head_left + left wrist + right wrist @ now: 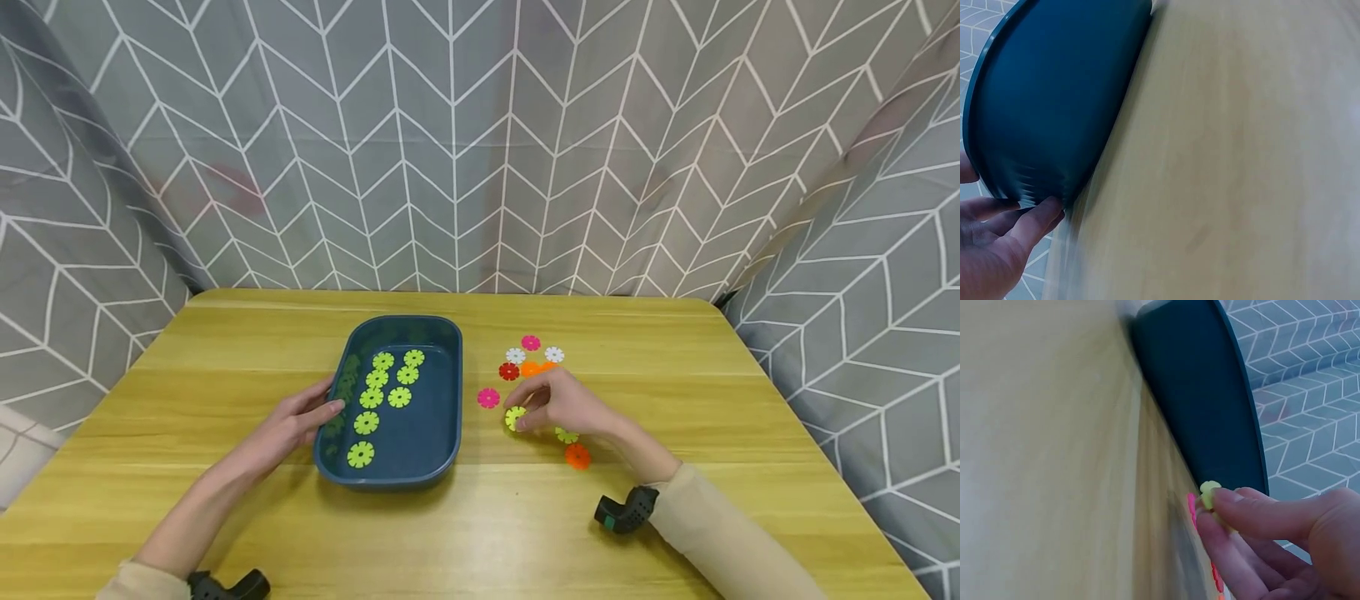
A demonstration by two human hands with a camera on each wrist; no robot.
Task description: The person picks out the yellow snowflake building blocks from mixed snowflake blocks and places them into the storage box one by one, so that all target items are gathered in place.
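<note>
My left hand (pixel 294 419) grips the left wall of a dark blue plastic tray (pixel 422 442), thumb over the rim and fingers against the outside. Two columns of yellow-green notched flower discs (pixel 366 422) lie on the tray's floor. Right of the tray, my right hand (pixel 562 403) pinches a yellow-green flower disc (pixel 513 418) between thumb and fingers, just above the table. In the right wrist view that disc (pixel 1209 490) stands on edge at the fingertips. Another yellow-green disc (pixel 567 435) lies partly hidden beneath the right wrist.
Around the right hand lie pink discs (pixel 488 398), white discs (pixel 515 356), a red disc (pixel 509 372) and orange discs (pixel 577 456), some partly covered by the hand. The wooden table (pixel 510 533) ends at a grey patterned curtain (pixel 480 150) behind and at the sides.
</note>
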